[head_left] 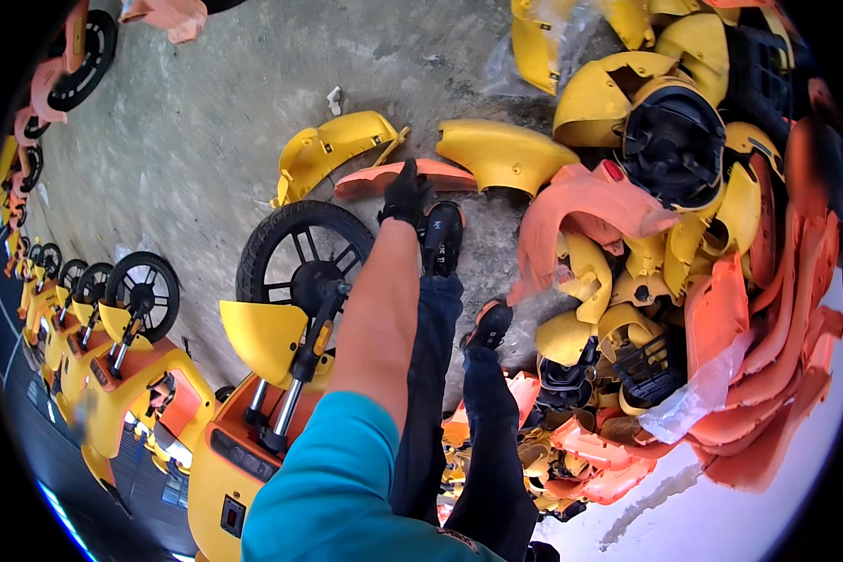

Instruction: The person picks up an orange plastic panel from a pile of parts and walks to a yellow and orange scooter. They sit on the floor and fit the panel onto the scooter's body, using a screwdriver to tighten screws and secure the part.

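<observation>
My left hand (405,195) wears a black glove and reaches down in front of my left shoe. It overlaps the middle of a long, narrow orange fender piece (363,182), and its fingers point away from me. The dark glove hides whether those fingers grip the piece or only lie over it. Beyond and to the left of the hand is a curved yellow shell (295,161); to its right lies a broad yellow fender (506,155). A black spoked wheel (302,251) of a yellow scooter (208,501) stands left of my forearm. My right hand is out of sight.
On the right rises a heap of yellow and orange body panels, with a round black-lined yellow part (672,140), an orange fender (571,211) and clear plastic wrap (693,398). A row of yellow scooters (112,375) runs along the left. My shoes (489,323) are on the concrete floor.
</observation>
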A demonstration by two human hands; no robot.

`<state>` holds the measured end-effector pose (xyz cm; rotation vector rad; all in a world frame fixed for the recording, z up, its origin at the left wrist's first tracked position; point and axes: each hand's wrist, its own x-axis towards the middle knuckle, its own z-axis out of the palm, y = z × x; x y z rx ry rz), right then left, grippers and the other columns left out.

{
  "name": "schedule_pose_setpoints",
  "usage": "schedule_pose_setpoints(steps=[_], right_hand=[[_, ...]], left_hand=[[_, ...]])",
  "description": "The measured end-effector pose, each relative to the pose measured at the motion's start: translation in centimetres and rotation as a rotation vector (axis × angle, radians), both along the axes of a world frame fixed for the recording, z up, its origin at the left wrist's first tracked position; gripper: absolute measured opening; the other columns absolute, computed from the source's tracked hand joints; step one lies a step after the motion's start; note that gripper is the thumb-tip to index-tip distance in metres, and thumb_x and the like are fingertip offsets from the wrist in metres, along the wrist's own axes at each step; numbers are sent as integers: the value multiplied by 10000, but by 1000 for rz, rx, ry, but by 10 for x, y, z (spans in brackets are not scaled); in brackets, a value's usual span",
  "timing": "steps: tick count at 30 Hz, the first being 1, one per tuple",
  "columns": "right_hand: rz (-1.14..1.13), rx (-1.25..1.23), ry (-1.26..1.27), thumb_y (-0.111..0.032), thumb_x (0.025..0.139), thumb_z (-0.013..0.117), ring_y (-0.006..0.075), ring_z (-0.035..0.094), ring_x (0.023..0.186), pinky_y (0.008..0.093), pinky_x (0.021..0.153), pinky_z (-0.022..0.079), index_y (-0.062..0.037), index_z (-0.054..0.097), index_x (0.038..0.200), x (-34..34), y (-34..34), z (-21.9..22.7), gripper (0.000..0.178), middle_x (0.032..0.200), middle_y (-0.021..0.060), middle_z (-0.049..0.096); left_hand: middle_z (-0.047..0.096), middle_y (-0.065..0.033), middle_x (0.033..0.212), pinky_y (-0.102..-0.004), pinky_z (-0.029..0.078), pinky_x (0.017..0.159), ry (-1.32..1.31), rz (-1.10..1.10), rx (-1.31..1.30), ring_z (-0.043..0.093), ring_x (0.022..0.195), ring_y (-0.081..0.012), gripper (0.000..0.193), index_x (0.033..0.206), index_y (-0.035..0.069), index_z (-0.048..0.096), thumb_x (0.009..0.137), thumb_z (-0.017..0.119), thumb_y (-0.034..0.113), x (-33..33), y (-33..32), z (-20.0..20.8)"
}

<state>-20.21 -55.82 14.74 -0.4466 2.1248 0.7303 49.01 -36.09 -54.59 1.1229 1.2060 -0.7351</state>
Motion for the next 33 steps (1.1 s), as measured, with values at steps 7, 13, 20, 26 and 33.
schedule_pose_setpoints(steps=[7, 13, 20, 26, 33], right_hand=[[245, 66, -47, -277, 987, 580, 210, 642, 888, 372, 765, 556, -31, 643, 1135, 110, -56, -20, 295, 992, 110, 672], [519, -102, -420, -216, 988, 547, 149, 626, 724, 322, 662, 525, -57, 648, 905, 156, -97, -78, 206, 842, 66, 657], [662, -455, -962, -175, 1008, 533, 195, 617, 1016, 293, 861, 501, 10, 620, 1154, 364, -125, -130, 251, 1094, 76, 636], [550, -358, -1382, -186, 1035, 489, 181, 584, 1098, 304, 958, 466, -6, 520, 1336, 419, -136, -79, 353, 1208, 90, 616], [468, -600, -1444, -249, 976, 635, 82, 567, 886, 274, 795, 476, 23, 631, 1161, 376, -146, 42, 328, 965, 36, 664]], left_hand=[[639, -80, 1108, -376, 600, 830, -156, 148, -302, 655, 989, -194, 248, 1218, 64, 535, 982, 594, 114, -45, 12, 66], [604, -65, 1255, -364, 503, 1009, -212, -26, -693, 609, 1125, -185, 427, 1363, 62, 479, 967, 630, 110, -33, 22, 296], [587, -58, 1325, -356, 452, 1018, -303, -294, -899, 559, 1203, -186, 599, 1409, 40, 474, 904, 732, 233, -26, -22, 466], [641, -24, 1110, -268, 485, 826, -231, -1135, -625, 584, 989, -97, 432, 1317, 72, 567, 932, 693, 221, -58, -90, 572], [668, -32, 1122, -272, 490, 772, -748, -1141, -678, 607, 942, -94, 448, 1355, 68, 542, 938, 657, 188, -120, -169, 711]])
